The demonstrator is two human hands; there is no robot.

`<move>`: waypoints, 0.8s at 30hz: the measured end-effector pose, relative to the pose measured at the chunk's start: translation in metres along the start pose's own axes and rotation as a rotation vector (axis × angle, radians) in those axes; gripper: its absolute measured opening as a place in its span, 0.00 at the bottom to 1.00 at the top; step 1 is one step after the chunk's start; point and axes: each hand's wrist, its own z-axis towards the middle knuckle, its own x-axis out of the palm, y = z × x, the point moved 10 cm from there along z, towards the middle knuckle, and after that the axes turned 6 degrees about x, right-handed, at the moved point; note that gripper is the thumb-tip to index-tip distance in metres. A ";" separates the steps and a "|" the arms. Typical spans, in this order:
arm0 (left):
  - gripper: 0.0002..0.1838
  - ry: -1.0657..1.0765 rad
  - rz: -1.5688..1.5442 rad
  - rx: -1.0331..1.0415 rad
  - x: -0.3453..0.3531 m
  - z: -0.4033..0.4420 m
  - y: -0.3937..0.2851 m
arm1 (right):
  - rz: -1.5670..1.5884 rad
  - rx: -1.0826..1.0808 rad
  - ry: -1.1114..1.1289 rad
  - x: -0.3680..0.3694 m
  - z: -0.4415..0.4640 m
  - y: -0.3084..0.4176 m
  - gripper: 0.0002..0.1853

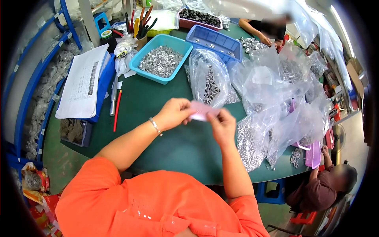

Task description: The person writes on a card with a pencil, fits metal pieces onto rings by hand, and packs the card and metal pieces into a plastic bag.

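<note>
A broad green table [185, 158] fills the middle, its near edge curving round the wearer's body. On its right spreads a heap of clear plastic bags [248, 146] of small silver-coloured metal parts; a light-blue rectangular plastic tray [148, 75] of similar parts stands further back. Between them lies an open-looking clear plastic bag of metal rings [209, 81].

The left hand [172, 113] pinches one end of a small pink slip [201, 110] between thumb and fingers; the right hand [224, 126] pinches the other end. The slip, too blurred to read, hangs over the table in front of the ring bag.

Pulling the hands apart could tear it; loosening both pinches could drop it among the bags. A rightward swing of the right forearm could snag loose plastic and spill parts over the near edge. More room lies leftward, as far as the thin red pencil [117, 112].
</note>
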 end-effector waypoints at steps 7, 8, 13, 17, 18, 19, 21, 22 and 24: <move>0.25 -0.192 -0.159 -0.195 -0.015 0.088 0.025 | 0.461 0.403 -0.018 -0.007 0.079 -0.054 0.13; 0.17 -0.198 -0.273 -0.215 -0.008 0.100 0.034 | 0.460 0.459 0.133 0.012 0.082 -0.061 0.14; 0.09 -0.349 -0.319 -0.199 -0.011 0.125 -0.001 | 0.717 0.428 -0.152 -0.054 0.110 -0.020 0.07; 0.05 -0.418 -0.462 -0.115 -0.027 0.130 -0.048 | 0.782 0.321 -0.203 -0.101 0.124 0.016 0.07; 0.05 -0.421 -0.536 -0.093 -0.028 0.125 -0.062 | 0.804 0.252 -0.175 -0.106 0.128 0.026 0.07; 0.05 -0.418 -0.538 -0.082 -0.026 0.118 -0.076 | 0.820 0.201 -0.241 -0.112 0.125 0.044 0.07; 0.05 -0.373 -0.619 -0.002 -0.016 0.098 -0.102 | 0.800 0.103 -0.200 -0.124 0.117 0.076 0.08; 0.05 -0.316 -0.641 0.073 -0.010 0.086 -0.116 | 0.774 0.026 -0.162 -0.130 0.106 0.092 0.08; 0.06 -0.202 -0.643 0.195 0.001 0.051 -0.141 | 0.780 -0.029 -0.045 -0.131 0.073 0.131 0.09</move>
